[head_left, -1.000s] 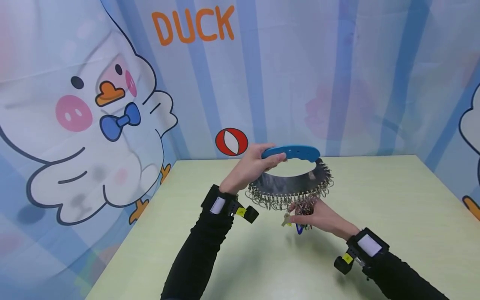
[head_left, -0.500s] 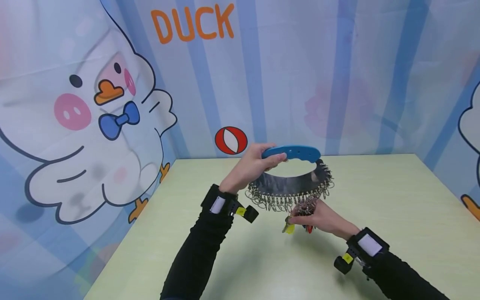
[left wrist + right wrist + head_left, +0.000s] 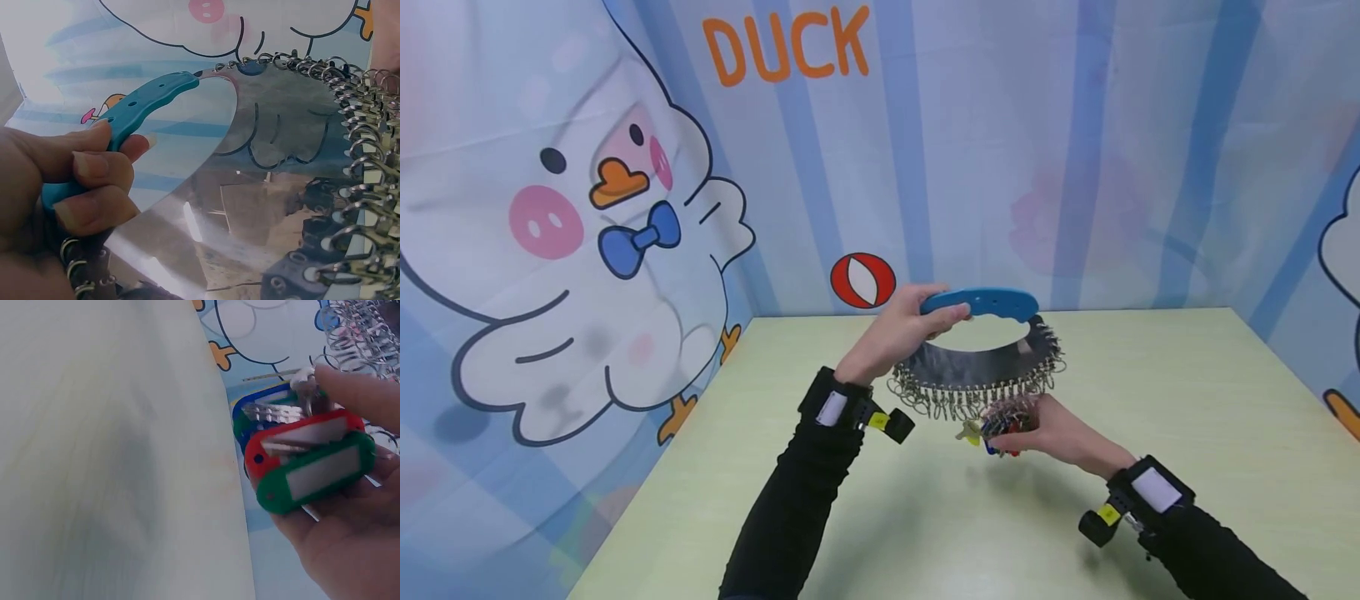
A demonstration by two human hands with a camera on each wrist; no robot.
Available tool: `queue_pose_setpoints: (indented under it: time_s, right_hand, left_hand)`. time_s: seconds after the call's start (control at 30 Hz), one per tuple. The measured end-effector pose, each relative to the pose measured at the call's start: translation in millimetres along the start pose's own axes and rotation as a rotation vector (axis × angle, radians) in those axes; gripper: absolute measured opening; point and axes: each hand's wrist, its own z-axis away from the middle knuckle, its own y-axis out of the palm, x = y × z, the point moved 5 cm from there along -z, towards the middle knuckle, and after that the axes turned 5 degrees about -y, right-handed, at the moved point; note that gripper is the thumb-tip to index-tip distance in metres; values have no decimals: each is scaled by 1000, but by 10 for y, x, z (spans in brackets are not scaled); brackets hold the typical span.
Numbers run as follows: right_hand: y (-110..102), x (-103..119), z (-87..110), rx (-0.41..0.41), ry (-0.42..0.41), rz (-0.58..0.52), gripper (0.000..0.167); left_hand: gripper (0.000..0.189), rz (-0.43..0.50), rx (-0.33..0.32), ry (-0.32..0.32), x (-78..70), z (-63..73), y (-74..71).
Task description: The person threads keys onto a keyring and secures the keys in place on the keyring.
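Note:
My left hand grips the blue handle of a large crescent-shaped metal key holder and keeps it up over the table. Small rings and clips line the outer edge of its shiny plate. Under the lower edge, my right hand holds a bunch of keys with coloured tags. In the right wrist view a green key tag and a red key tag lie across the fingers, with a blue key tag behind. A yellow-tagged key pokes out left of the thumb.
The pale yellow-green table spreads beneath both hands. A printed cloth backdrop with a duck and stripes rises along its back and left edges. Each wrist wears a strapped camera, the left camera close to the key holder.
My right hand has shifted slightly right, and its thumb has come away from the yellow-tagged key onto the bunch. The left hand holds the key holder almost in place.

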Motion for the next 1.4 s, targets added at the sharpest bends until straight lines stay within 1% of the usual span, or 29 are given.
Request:
queue_pose_setpoints:
  time_s: [0.17, 0.2, 0.37, 0.47, 0.67, 0.8, 0.93, 1.03, 1.13, 1.27, 1.33, 1.4]
  right_hand:
    - [-63, -18, 42, 4, -50, -17, 35]
    - [-73, -23, 47, 1, -56, -5, 34]
    - [-117, -42, 70, -33, -43, 43, 31]
    - [-136, -45, 87, -56, -41, 47, 33]
    - [-139, -93, 145, -68, -16, -3, 39]
    - [-132, -113, 182, -72, -27, -19, 38]
    - [-135, -124, 194, -88, -37, -41, 42]
    - [-119, -108, 165, -85, -52, -27, 45]
    - [-80, -82, 106, -68, -63, 20, 47]
    - [-51, -54, 51, -102, -75, 98, 39]
    - [-43, -45, 43, -119, -88, 101, 34]
    - [-31, -41, 45, -110, -104, 70, 29]
  left_hand:
    - [22, 5, -10, -13, 19, 20, -23]
    - [22, 5, -10, -14, 22, 23, -25]
    - [23, -2, -12, -12, 34, 28, -29]
    - [24, 0, -10, -10, 42, 32, -23]
    - [26, 14, -6, -20, 79, 49, 6]
    - [27, 9, -9, -13, 92, 64, 17]
    - [26, -2, -19, -1, 88, 70, 3]
    - [25, -6, -26, 4, 77, 65, -21]
    - [22, -13, -31, 3, 57, 55, -42]
    - [20, -27, -31, 2, 32, 37, -54]
    - [20, -30, -29, 5, 21, 30, -54]
    - [20, -24, -25, 2, 19, 31, -53]
